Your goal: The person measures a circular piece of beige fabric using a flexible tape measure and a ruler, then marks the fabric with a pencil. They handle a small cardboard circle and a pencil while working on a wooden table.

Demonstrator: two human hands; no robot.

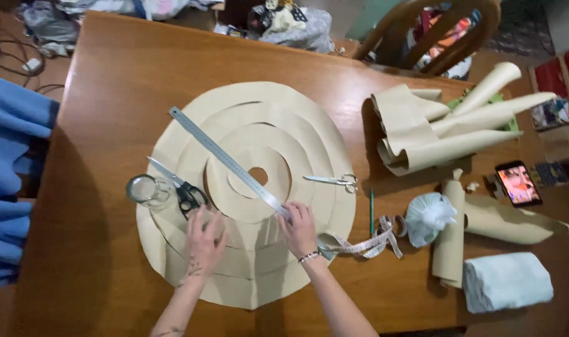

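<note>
- While the left hand (204,240) lies flat and released, fingers spread, on the stacked tan paper circles (247,187), the right hand (300,228) presses its fingertips onto the near end of the metal ruler (225,159), pinning rather than gripping it.
- Those circles lie at the middle of the wooden table (110,93), largest at the bottom, a small hole at the centre.
- Such paper looks light, thin and limp, likely to crease or slide; flat palms near the edge should steady it better than a pinch.
- Stiff and slick, the ruler runs diagonally across the sheets.
- Black-handled scissors (178,187) and a glass jar (144,189) rest just beside the left hand.
- Small silver scissors (334,181), a green pencil (371,212) and a tape measure (368,243) sit toward the right.
</note>
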